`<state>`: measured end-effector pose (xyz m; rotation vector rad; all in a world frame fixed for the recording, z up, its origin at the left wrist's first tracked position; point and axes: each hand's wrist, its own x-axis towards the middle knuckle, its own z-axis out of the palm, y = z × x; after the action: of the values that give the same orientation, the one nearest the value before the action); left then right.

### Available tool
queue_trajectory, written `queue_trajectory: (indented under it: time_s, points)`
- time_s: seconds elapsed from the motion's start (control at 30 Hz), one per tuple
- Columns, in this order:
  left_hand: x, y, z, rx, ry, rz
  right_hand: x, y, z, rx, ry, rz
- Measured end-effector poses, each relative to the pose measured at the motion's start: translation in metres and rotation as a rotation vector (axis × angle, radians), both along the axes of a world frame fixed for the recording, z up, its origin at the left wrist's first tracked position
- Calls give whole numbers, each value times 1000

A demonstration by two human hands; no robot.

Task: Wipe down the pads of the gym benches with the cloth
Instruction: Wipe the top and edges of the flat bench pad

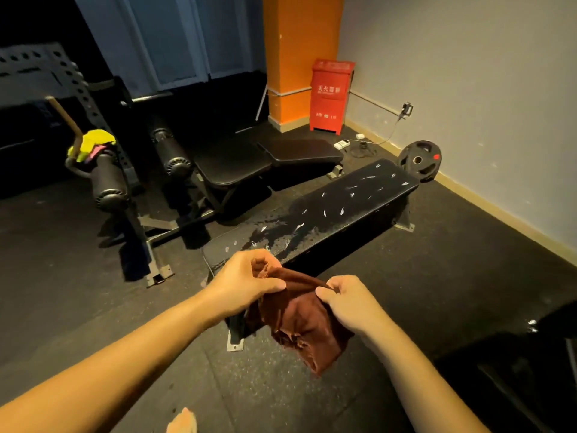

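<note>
A dark red-brown cloth (303,326) hangs between both hands in front of me, above the near end of a flat black bench. My left hand (246,281) pinches its upper left edge. My right hand (346,303) pinches its upper right edge. The flat bench pad (340,204) runs away to the upper right; it is torn in many spots and looks wet in the middle. A second black bench (231,165) with an adjustable back pad (299,151) and roller pads stands behind it on the left.
A steel rack (93,98) with a yellow cloth (93,143) draped on it stands at left. A red fire-extinguisher box (329,96) stands by the orange pillar. A weight plate (420,159) leans on the right wall. A power strip and cables lie near the wall. Dark rubber flooring.
</note>
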<state>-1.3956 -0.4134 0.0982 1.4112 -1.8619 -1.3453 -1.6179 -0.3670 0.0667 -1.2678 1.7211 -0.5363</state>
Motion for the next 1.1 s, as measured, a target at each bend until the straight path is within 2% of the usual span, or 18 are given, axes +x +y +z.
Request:
queue_trajectory:
  time_s: [0.07, 0.13, 0.2, 0.27, 0.3, 0.37, 0.43, 0.5, 0.57, 0.63, 0.67, 0.77, 0.87, 0.93, 1.0, 1.1]
  points:
    - [14, -18, -44, -182, -51, 1, 36, -26, -37, 52, 70, -116]
    - [29, -30, -88, -313, -52, -14, 71, -51, -76, 114, -29, -317]
    - [44, -36, -134, -394, -35, -67, 98, -70, -113, 205, -338, -568]
    - [56, -33, -175, -420, -62, -190, 114, -79, -147, 248, -611, -674]
    - [63, -31, -195, -406, -76, -262, 120, -82, -165, 239, -649, -622]
    - [78, -39, -234, -354, -83, -329, 121, -91, -204, 160, -549, -527]
    - [94, -50, -281, -328, -83, -184, 114, -96, -254, 105, -463, -433]
    - [105, -76, -309, -356, -120, -18, 105, -104, -282, 106, -471, -362]
    - [104, -96, -341, -154, -130, -111, 100, -107, -317, 88, -510, -293]
    - [94, -116, -376, 110, -34, -285, 98, -115, -349, 50, -537, -258]
    - [90, -123, -393, 134, -11, -321, 97, -118, -365, 33, -534, -248]
    - [86, -132, -438, 118, 60, -346, 90, -121, -402, -25, -491, -188]
    - [88, -134, -469, 240, 202, -413, 85, -118, -433, -79, -505, -142]
    - [92, -132, -479, 224, 213, -476, 88, -114, -449, -70, -592, -138]
    - [96, -126, -482, 122, 200, -492, 96, -106, -458, -56, -675, -125]
    - [102, -120, -477, 52, 293, -428, 112, -98, -458, -34, -859, -109]
